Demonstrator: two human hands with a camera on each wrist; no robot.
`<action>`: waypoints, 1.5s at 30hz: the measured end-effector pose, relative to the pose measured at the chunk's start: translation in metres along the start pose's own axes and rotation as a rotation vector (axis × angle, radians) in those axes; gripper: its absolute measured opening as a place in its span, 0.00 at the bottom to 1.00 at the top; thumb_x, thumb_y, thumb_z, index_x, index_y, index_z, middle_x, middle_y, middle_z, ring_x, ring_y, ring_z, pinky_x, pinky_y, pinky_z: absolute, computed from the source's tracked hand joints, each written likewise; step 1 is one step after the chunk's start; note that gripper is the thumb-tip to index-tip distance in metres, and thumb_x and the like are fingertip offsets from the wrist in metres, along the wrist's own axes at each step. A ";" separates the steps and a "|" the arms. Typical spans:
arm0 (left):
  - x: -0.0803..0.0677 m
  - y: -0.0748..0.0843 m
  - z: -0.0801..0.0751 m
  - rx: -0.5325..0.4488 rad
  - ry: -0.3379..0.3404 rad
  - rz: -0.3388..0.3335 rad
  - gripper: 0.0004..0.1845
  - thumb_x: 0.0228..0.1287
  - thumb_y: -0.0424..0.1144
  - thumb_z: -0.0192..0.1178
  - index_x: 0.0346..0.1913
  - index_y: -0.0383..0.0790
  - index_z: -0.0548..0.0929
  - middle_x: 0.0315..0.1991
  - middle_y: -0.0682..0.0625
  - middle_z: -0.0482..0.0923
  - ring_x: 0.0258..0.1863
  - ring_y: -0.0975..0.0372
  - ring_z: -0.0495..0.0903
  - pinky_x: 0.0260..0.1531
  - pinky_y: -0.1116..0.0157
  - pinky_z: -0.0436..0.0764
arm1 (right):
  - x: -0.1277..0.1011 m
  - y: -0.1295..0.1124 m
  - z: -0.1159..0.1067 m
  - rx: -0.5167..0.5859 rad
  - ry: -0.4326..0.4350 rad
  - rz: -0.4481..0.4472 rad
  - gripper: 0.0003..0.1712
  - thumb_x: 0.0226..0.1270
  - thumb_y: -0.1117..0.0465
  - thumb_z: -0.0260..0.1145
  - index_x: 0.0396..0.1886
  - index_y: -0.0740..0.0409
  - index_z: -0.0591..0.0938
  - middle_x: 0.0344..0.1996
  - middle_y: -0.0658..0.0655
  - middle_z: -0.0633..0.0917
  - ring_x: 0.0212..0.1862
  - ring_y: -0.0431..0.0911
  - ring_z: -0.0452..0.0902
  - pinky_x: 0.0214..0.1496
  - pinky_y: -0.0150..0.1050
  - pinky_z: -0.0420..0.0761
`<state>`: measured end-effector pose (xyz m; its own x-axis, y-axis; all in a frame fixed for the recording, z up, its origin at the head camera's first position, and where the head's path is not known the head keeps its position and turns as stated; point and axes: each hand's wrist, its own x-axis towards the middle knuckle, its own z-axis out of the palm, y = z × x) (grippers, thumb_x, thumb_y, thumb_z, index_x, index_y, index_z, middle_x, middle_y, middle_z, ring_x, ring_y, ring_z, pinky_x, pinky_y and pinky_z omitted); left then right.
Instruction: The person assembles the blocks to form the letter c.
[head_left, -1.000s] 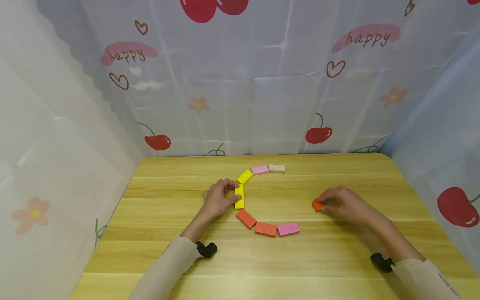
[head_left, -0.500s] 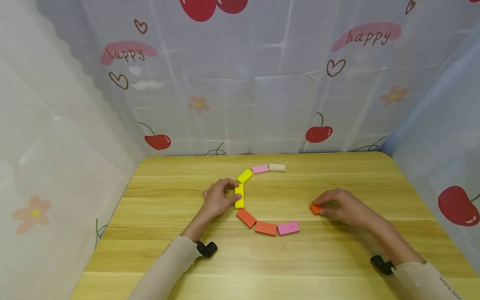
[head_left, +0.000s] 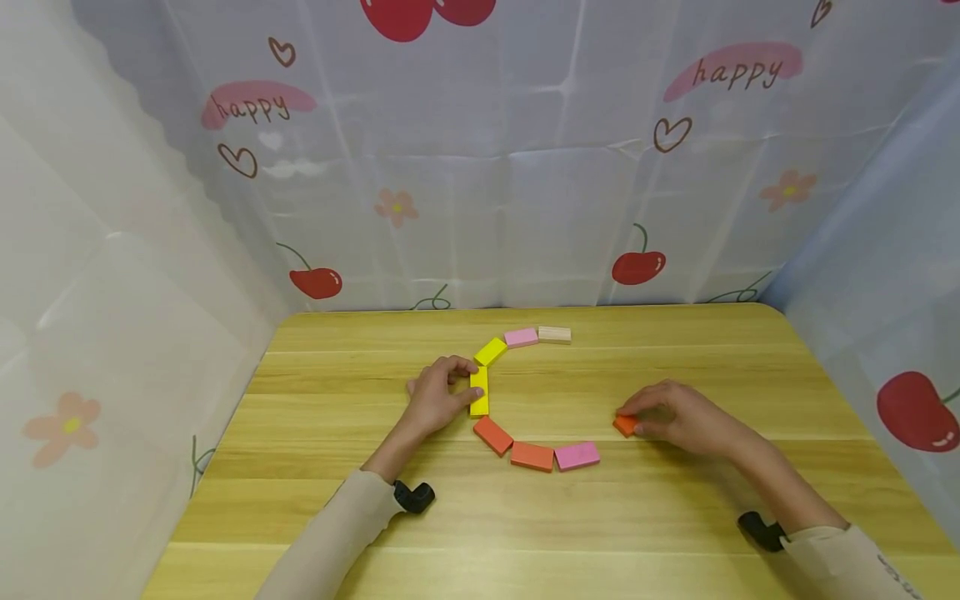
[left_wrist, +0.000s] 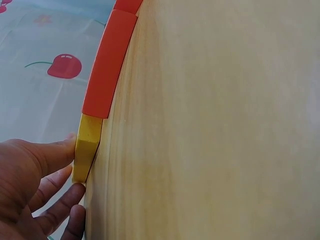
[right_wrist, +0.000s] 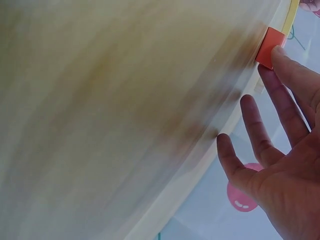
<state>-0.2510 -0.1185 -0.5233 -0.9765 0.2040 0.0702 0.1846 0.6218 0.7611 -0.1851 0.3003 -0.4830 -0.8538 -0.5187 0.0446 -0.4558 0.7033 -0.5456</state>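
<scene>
My left hand (head_left: 435,398) pinches a yellow block (head_left: 479,402), thumb on its near part and fingers at its far end. In the left wrist view the thumb lies along that yellow block (left_wrist: 87,145), which meets a red-orange block (left_wrist: 110,65). Between the thumb and fingers of my right hand (head_left: 678,414) is a small orange block (head_left: 624,427), right of the curve of blocks. The right wrist view has this orange block (right_wrist: 271,47) at the thumb tip, with the other fingers spread apart. Part of it is hidden by the hand.
Blocks lie end to end in a C-shaped curve: natural wood (head_left: 555,335), light pink (head_left: 521,337), yellow (head_left: 491,352), two red-orange (head_left: 532,457) and dark pink (head_left: 577,456). The wooden table (head_left: 450,533) has a printed curtain (head_left: 510,225) behind and at both sides.
My right hand has slid the orange block a little left and nearer to me, toward the dark pink end of the curve. The left hand has stayed at the yellow block.
</scene>
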 end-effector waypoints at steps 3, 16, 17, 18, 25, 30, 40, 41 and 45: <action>0.000 0.000 0.000 -0.002 -0.001 -0.002 0.15 0.69 0.45 0.75 0.55 0.51 0.86 0.55 0.50 0.84 0.55 0.51 0.80 0.56 0.45 0.55 | 0.000 -0.002 0.000 -0.007 -0.009 0.003 0.16 0.68 0.62 0.78 0.54 0.44 0.93 0.52 0.46 0.93 0.56 0.51 0.87 0.61 0.47 0.85; 0.001 0.000 0.001 -0.001 0.000 -0.003 0.15 0.69 0.46 0.75 0.55 0.54 0.87 0.54 0.52 0.85 0.55 0.52 0.80 0.56 0.46 0.55 | 0.003 -0.005 0.004 -0.014 -0.028 -0.010 0.17 0.70 0.61 0.77 0.55 0.42 0.92 0.54 0.46 0.93 0.57 0.50 0.84 0.60 0.44 0.82; 0.001 -0.001 0.001 0.000 -0.001 -0.002 0.15 0.69 0.46 0.75 0.55 0.54 0.87 0.54 0.53 0.85 0.55 0.52 0.80 0.56 0.46 0.55 | 0.004 -0.005 0.004 -0.008 -0.032 -0.012 0.16 0.70 0.61 0.77 0.55 0.42 0.92 0.54 0.46 0.93 0.57 0.49 0.84 0.59 0.44 0.82; 0.001 -0.001 0.001 -0.002 -0.002 -0.001 0.15 0.69 0.46 0.75 0.55 0.54 0.87 0.54 0.52 0.85 0.55 0.52 0.80 0.57 0.46 0.55 | 0.004 -0.006 0.004 -0.003 -0.035 -0.014 0.16 0.70 0.60 0.77 0.55 0.42 0.92 0.54 0.46 0.93 0.57 0.49 0.84 0.59 0.43 0.82; 0.001 -0.001 0.001 -0.001 -0.005 -0.008 0.15 0.69 0.46 0.75 0.55 0.54 0.87 0.54 0.53 0.85 0.55 0.53 0.79 0.56 0.46 0.55 | 0.005 -0.011 0.005 0.003 -0.045 -0.030 0.16 0.70 0.60 0.77 0.55 0.41 0.92 0.54 0.45 0.93 0.57 0.48 0.84 0.58 0.41 0.82; 0.001 0.000 0.000 0.004 -0.007 -0.015 0.15 0.69 0.46 0.76 0.55 0.55 0.87 0.54 0.53 0.85 0.55 0.53 0.79 0.56 0.46 0.55 | 0.005 -0.014 0.006 0.014 -0.055 -0.033 0.17 0.70 0.61 0.76 0.56 0.41 0.92 0.54 0.45 0.92 0.57 0.47 0.83 0.59 0.41 0.82; 0.000 -0.001 0.000 0.005 -0.003 -0.017 0.15 0.68 0.46 0.76 0.55 0.55 0.87 0.55 0.53 0.85 0.55 0.53 0.80 0.56 0.46 0.55 | 0.008 -0.017 0.009 0.000 -0.083 -0.036 0.18 0.71 0.62 0.76 0.57 0.40 0.92 0.55 0.44 0.91 0.59 0.49 0.83 0.61 0.44 0.83; 0.000 -0.001 0.001 0.006 -0.002 -0.016 0.15 0.69 0.46 0.76 0.55 0.55 0.87 0.55 0.53 0.85 0.55 0.53 0.80 0.56 0.46 0.55 | 0.008 -0.017 0.009 0.000 -0.084 -0.036 0.18 0.70 0.62 0.76 0.57 0.40 0.92 0.55 0.44 0.91 0.59 0.49 0.83 0.61 0.45 0.83; 0.000 -0.001 0.001 0.004 0.002 -0.011 0.15 0.69 0.47 0.76 0.55 0.55 0.87 0.55 0.53 0.85 0.55 0.53 0.79 0.57 0.46 0.56 | 0.009 -0.018 0.011 0.011 -0.089 -0.044 0.19 0.70 0.63 0.76 0.57 0.41 0.92 0.55 0.44 0.91 0.60 0.51 0.82 0.62 0.46 0.83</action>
<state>-0.2511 -0.1186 -0.5244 -0.9787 0.1957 0.0626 0.1739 0.6269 0.7594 -0.1818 0.2774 -0.4817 -0.8067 -0.5909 -0.0056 -0.4893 0.6733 -0.5543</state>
